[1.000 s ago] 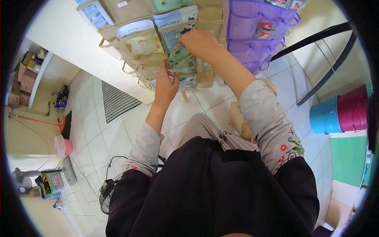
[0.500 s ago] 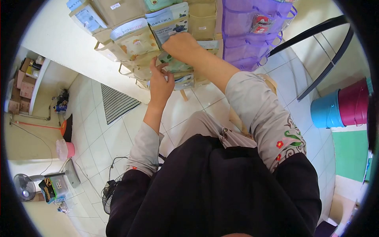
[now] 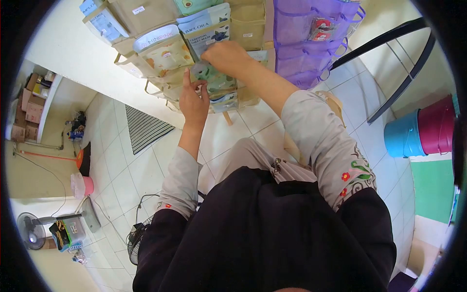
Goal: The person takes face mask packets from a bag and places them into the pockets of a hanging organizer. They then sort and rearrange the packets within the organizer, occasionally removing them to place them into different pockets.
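Note:
My right hand (image 3: 227,57) is closed, its fingertips hidden at the top of a green sheet mask packet (image 3: 219,83) that sits in a beige pocket, and it seems to grip that packet's upper edge. Just below and to the left, my left hand (image 3: 194,103) has its index finger stretched up, with the thumb and other fingers bent beside the same pocket's left edge. Above my right hand stands a blue-white Implora sheet mask packet (image 3: 204,30). A MiniPink packet (image 3: 160,48) fills the pocket to its left. All these pockets belong to a beige hanging organizer (image 3: 248,29).
A purple hanging organizer (image 3: 301,53) is to the right, holding small red packs. Further right are a black curved frame (image 3: 389,44), a blue bucket (image 3: 403,134) and a maroon bucket (image 3: 435,126). A striped mat (image 3: 146,127) lies on the tiled floor at left.
My left hand has moved slightly left and its thumb and bent fingers have come closer together. A greyish part of the green packet now shows between the hands. My right hand has barely moved.

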Demonstrator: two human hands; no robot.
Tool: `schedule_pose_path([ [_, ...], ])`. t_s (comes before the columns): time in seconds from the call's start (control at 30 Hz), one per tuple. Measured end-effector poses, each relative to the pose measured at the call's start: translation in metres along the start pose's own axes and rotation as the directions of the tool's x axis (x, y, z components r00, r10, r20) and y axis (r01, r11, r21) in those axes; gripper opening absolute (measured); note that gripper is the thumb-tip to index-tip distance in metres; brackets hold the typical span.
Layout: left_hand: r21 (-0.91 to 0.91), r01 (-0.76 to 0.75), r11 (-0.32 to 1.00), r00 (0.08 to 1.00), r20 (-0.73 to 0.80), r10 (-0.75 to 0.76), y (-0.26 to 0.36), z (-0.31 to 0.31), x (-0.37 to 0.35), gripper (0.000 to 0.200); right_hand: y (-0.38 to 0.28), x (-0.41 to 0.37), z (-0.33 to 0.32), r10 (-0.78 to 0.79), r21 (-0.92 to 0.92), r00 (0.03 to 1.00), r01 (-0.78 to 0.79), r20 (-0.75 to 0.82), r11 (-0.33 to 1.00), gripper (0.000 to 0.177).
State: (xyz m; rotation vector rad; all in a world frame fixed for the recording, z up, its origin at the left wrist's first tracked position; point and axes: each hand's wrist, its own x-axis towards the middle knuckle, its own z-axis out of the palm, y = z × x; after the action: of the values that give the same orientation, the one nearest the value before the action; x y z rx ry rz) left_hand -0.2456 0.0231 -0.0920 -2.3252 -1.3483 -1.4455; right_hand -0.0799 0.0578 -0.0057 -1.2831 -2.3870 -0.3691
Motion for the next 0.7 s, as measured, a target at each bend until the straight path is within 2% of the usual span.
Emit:
schedule_pose_path([
  [0.1, 0.023, -0.078, 0.997, 0.996, -0.035, 0.078, -0.001, 0.003, -0.002, 0.072, 0.001, -0.004, 0.006, 0.033, 0.02, 0.999, -0.032, -0.024, 0.999, 0.012],
  [0.23, 0.052, -0.18, 0.982, 0.982, -0.054, 0.182, -0.003, 0.005, -0.002, 0.071, 0.002, -0.012, 0.022, 0.005, 0.061, 0.998, -0.001, -0.066, 0.998, 0.012],
  [0.4, 0.018, -0.149, 0.989, 0.988, -0.037, 0.15, -0.003, 0.004, 0.0, 0.07, -0.002, -0.008, 0.013, 0.028, -0.008, 0.999, -0.028, 0.028, 1.0, 0.008],
  [0.5, 0.032, -0.172, 0.985, 0.984, -0.038, 0.174, -0.005, 0.008, -0.002, 0.068, 0.003, -0.013, 0.026, -0.006, 0.068, 0.995, 0.013, -0.097, 0.998, 0.006],
  [0.7, 0.045, -0.195, 0.98, 0.974, -0.108, 0.199, -0.012, 0.009, -0.005, 0.066, 0.013, -0.014, 0.023, -0.015, 0.172, 0.988, 0.041, -0.151, 0.984, 0.007],
])
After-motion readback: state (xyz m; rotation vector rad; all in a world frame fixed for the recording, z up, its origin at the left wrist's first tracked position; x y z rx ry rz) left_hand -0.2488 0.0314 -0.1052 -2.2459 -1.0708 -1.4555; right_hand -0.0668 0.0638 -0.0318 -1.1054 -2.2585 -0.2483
